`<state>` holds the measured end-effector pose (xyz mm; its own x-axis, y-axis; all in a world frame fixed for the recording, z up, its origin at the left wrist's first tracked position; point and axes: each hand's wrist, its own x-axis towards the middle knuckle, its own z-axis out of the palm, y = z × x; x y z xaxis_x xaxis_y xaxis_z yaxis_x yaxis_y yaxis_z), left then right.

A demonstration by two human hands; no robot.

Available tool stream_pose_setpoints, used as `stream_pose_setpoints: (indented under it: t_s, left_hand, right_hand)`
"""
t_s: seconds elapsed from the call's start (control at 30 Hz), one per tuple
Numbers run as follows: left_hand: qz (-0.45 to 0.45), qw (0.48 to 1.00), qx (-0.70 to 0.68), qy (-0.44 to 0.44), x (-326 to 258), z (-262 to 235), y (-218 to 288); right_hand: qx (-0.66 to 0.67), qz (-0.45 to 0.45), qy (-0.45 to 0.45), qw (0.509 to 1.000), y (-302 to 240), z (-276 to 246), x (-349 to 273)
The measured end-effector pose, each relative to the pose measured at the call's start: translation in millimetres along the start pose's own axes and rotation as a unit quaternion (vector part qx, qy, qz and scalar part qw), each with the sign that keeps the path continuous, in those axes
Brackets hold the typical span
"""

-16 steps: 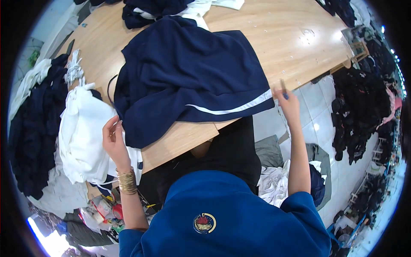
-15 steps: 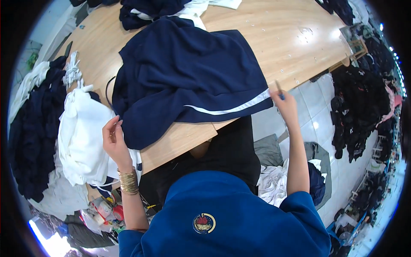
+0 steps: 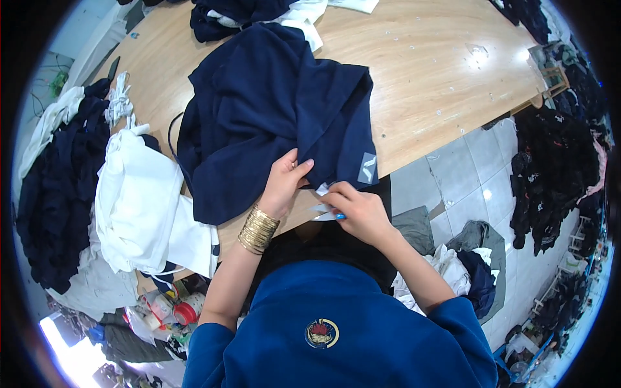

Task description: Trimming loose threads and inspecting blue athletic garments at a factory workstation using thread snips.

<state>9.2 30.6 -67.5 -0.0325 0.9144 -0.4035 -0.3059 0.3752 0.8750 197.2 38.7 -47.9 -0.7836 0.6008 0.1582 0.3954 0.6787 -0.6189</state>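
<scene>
A navy garment (image 3: 249,107) lies bunched over the front of the wooden table. My left hand (image 3: 284,181) pinches its near edge between thumb and fingers; gold bangles circle that wrist. Just to the right, my right hand (image 3: 359,210) is closed at the same edge, its fingertips on a bit of the garment's white trim (image 3: 322,189). Small thread snips (image 3: 321,217) with a blue part sit in the right palm, their pointed blades sticking out leftward below the cloth. A grey patch with a white mark (image 3: 367,168) shows on the garment's right corner.
White garments (image 3: 136,200) hang over the table's left side, beside a dark clothes pile (image 3: 61,194). More navy and white clothing (image 3: 242,11) lies at the back of the wooden table (image 3: 420,84). Black clothes (image 3: 550,174) heap on the tiled floor at right.
My right hand has come left from the garment's right end to its near edge. My left hand has moved right and taken hold there. The garment's right side is folded inward, hiding the long white stripe.
</scene>
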Motion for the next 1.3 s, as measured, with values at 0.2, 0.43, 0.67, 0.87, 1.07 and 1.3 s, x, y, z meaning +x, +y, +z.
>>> stream_pose_setpoints:
  t_s: [0.2, 0.43, 0.67, 0.87, 1.07, 1.3]
  left_hand:
    - [-0.070, 0.983, -0.166, -0.044, -5, -5, 7]
    - [-0.063, 0.988, -0.135, -0.030, -4, -1, 5]
    - [0.193, 0.864, 0.427, 0.186, -9, 2, 52]
    - [0.398, 0.722, 0.556, 0.108, 63, 40, 55]
    - [0.179, 0.897, 0.388, 0.116, 97, -1, 66]
    - [0.144, 0.978, -0.087, 0.127, 38, -23, 118]
  right_hand:
    - [0.143, 0.167, 0.174, 0.960, 2, -1, -14]
    - [0.193, 0.126, 0.097, 0.968, 7, -3, -14]
    - [0.125, 0.245, 0.281, 0.920, 37, -60, 7]
    - [0.122, 0.274, 0.322, 0.898, 92, -63, 80]
    - [0.341, 0.342, 0.279, 0.830, 126, -59, 105]
    - [0.601, 0.281, 0.223, 0.714, 97, -78, 80]
